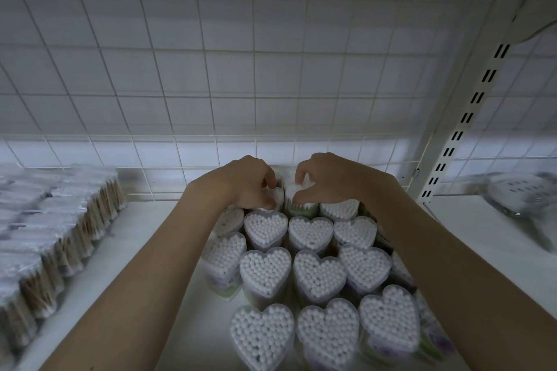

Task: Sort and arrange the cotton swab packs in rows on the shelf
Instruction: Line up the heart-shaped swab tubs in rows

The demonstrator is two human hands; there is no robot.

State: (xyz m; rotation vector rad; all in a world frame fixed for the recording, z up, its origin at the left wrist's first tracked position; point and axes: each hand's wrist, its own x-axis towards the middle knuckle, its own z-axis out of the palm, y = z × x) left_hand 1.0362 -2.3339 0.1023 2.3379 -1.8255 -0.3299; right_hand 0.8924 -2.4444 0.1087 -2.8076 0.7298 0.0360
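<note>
Several heart-shaped clear packs of white cotton swabs (pixel 319 275) stand upright in rows on the white shelf (pixel 156 250). At the back of the rows, my left hand (pixel 247 182) grips one heart pack (pixel 275 196) with curled fingers. Beside it, my right hand (pixel 325 179) pinches the top of a neighbouring heart pack (pixel 294 193). Both held packs are partly hidden by my fingers, close to the wire grid back panel.
Bagged packs of wooden-stick swabs (pixel 57 238) lie stacked along the left of the shelf. A white wire grid (pixel 241 84) forms the back wall. A slotted upright post (pixel 470 117) stands at right, with a blurred plastic-wrapped item (pixel 524 193) beyond it.
</note>
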